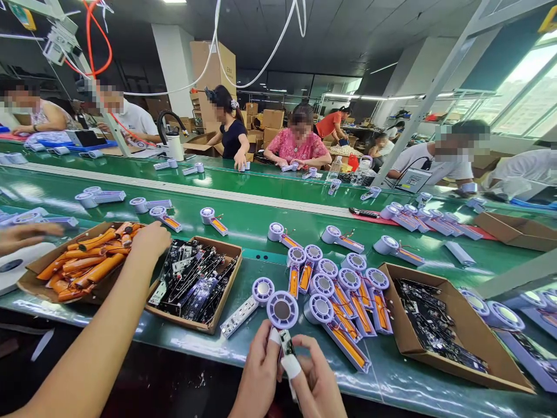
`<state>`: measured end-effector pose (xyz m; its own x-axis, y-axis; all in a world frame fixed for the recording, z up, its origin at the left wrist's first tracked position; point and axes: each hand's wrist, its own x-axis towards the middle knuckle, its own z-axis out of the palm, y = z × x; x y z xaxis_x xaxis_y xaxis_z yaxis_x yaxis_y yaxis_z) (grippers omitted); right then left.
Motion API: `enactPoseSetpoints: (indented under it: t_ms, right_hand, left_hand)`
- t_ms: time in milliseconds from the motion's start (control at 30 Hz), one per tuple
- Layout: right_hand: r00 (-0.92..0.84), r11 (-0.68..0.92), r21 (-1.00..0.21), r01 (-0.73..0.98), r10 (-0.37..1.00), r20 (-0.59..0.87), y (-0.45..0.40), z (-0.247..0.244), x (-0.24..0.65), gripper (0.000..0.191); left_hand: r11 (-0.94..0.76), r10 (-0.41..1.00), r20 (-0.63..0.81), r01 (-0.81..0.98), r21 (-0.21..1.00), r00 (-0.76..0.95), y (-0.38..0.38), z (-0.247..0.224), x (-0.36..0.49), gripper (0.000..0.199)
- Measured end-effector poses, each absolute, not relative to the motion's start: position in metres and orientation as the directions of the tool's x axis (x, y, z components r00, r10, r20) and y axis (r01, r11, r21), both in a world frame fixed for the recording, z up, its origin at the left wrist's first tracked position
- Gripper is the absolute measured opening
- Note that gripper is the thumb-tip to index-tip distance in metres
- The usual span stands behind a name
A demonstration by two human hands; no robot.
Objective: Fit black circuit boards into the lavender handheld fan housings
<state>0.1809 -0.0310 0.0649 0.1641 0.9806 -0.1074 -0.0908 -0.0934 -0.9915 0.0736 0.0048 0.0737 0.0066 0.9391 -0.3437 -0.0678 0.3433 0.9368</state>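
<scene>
Near the table's front edge I hold a small lilac handheld fan (282, 310), its round head up and its handle toward me. My left hand (259, 368) grips the handle from the left, a white cover on one finger. My right hand (313, 374) closes on a narrow circuit board (286, 342) at the handle, its thumb also covered in white. Fingers hide most of the handle, so I cannot tell how far the board sits inside. Just left lies another fan with a white board (240, 316). To the right, several fans with orange batteries (343, 313) lie heaped.
Cardboard trays of circuit boards stand left (237, 255) and right (483, 371). A co-worker's arm (108, 313) reaches across from the left, past a tray of orange batteries (87, 264). More fans lie on the green conveyor belt (243, 217). Several people sit opposite.
</scene>
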Motion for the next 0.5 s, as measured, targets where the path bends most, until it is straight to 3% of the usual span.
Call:
enactPoseSetpoints:
  t_ms: [100,300,500]
  right_hand:
    - [0.214,-0.002,-0.998,0.055,0.977,0.009,-0.036,0.052,0.182,0.059]
    - [0.251,0.123,-0.950,0.287,0.947,0.199,-0.036,0.030,0.187,0.044]
    - [0.240,0.219,-0.827,0.518,0.891,0.386,-0.036,0.024,0.186,0.038]
  left_hand:
    - [0.362,0.932,-0.362,-0.037,0.931,-0.007,0.008,0.077,0.072,0.052]
    - [0.434,0.899,-0.420,-0.124,0.892,0.122,0.009,0.078,0.068,0.052]
    - [0.373,0.928,-0.360,-0.259,0.891,0.096,0.011,0.073,0.068,0.039]
